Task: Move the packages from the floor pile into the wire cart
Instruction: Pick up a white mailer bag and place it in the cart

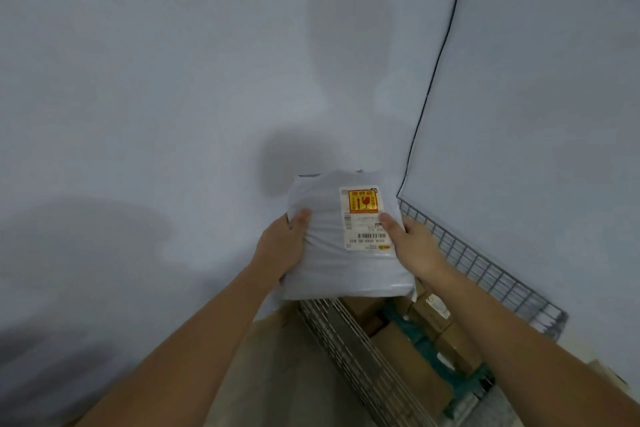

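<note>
Your grey package point(332, 246) carries a shipping label point(365, 218), orange fragile sticker with wine-glass and up-arrow symbols at top, barcode below, its printed digits too blurred for you to read

Pale blue-grey walls point(173, 62) filled most of the frame, meeting at a corner in the upper right, where a thin dark cable point(437, 62) ran down. Soft shadows lay at centre and lower left. A brownish floor point(277, 374) showed at the bottom.

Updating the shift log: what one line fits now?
both hands: left hand | right hand | gripping grey plastic mailer | above wire cart | not released
</note>
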